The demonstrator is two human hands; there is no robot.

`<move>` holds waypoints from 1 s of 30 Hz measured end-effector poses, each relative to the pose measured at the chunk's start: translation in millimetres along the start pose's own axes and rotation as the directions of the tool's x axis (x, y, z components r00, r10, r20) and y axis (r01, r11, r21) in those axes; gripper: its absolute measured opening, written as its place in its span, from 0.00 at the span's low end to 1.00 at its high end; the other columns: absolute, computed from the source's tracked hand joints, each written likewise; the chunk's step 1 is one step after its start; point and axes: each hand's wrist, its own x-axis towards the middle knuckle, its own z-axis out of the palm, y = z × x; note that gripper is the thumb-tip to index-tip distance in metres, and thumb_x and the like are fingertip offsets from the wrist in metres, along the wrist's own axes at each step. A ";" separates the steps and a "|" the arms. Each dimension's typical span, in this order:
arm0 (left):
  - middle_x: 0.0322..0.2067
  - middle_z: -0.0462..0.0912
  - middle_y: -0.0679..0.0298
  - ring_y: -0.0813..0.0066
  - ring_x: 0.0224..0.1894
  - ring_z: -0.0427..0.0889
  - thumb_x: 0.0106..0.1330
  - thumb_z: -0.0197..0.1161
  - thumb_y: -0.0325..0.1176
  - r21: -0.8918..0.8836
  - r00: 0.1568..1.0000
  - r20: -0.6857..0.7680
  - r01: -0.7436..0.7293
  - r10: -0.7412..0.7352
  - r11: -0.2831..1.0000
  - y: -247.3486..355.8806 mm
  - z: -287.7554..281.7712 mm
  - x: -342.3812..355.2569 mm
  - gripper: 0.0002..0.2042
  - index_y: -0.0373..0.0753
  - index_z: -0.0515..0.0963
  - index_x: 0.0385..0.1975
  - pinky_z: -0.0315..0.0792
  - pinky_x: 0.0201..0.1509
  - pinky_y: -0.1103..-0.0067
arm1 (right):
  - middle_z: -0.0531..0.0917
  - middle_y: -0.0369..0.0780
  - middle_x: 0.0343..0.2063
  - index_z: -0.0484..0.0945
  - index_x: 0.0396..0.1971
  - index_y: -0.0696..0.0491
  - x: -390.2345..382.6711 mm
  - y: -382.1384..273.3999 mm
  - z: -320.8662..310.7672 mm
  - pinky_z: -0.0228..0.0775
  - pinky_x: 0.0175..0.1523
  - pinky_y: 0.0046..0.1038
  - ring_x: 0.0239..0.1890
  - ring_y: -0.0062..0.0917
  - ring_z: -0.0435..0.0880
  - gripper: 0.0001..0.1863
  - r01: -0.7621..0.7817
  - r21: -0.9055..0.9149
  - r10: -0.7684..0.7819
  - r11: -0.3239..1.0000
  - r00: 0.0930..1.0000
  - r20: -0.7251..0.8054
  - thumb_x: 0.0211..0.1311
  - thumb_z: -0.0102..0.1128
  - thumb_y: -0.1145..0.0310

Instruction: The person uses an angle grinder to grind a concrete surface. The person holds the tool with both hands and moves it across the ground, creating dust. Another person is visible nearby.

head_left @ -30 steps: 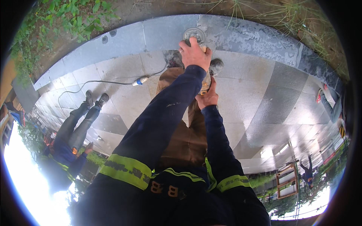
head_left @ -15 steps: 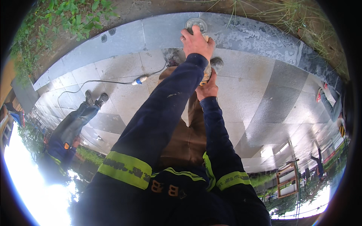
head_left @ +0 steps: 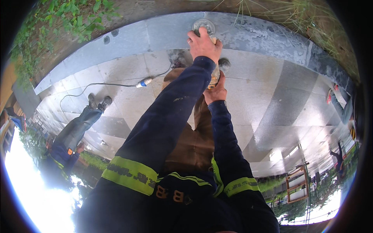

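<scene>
An angle grinder (head_left: 214,79) with a yellowish body lies between my two hands. Its round disc (head_left: 204,24) rests on, or just over, the grey stone kerb (head_left: 167,33); the gap cannot be made out. My left hand (head_left: 204,47) is closed over the front of the tool, just behind the disc, and hides most of its head. Nearer to me, my right hand (head_left: 216,93) wraps the rear end of the body. Right of the kerb's middle, the stone has a patchy, pale and dark surface.
A dark cable with a blue-and-white connector (head_left: 144,82) runs over the paving (head_left: 248,93) to the left. One person (head_left: 77,124) stands at the left; red shoes (head_left: 329,96) show at the right. Leaves (head_left: 74,17) and grass (head_left: 295,9) border the kerb. A wooden frame (head_left: 297,184) stands behind.
The grinder and both my hands have shifted slightly to the right along the kerb. A distant person at the far right has moved further right.
</scene>
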 end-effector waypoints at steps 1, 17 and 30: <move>0.47 0.63 0.43 0.37 0.50 0.71 0.52 0.69 0.37 -0.001 0.999 -0.053 -0.009 0.009 1.000 -0.5 -1.5 -0.3 0.24 0.37 0.65 0.45 0.78 0.44 0.56 | 0.83 0.53 0.43 0.54 0.66 0.41 -0.8 1.0 0.7 0.75 0.51 0.43 0.47 0.52 0.81 0.47 0.040 -0.007 -0.040 0.999 0.999 0.009 0.41 0.63 0.74; 0.48 0.67 0.43 0.41 0.44 0.76 0.48 0.73 0.46 0.151 0.991 -0.134 0.001 0.020 0.989 -20.6 13.7 -12.4 0.32 0.38 0.66 0.50 0.72 0.47 0.58 | 0.83 0.56 0.36 0.45 0.71 0.39 -9.9 24.1 -1.5 0.75 0.50 0.47 0.42 0.54 0.82 0.50 -0.014 -0.142 0.039 0.990 0.984 0.177 0.48 0.62 0.70; 0.47 0.68 0.45 0.45 0.50 0.71 0.48 0.76 0.45 -0.118 0.933 -0.352 -0.129 0.079 0.985 -8.2 -52.0 -48.0 0.34 0.33 0.67 0.50 0.69 0.53 0.58 | 0.81 0.54 0.38 0.49 0.70 0.40 -66.5 -7.4 -38.6 0.75 0.45 0.47 0.40 0.52 0.82 0.47 0.208 -0.115 -0.200 0.971 0.977 0.076 0.49 0.61 0.73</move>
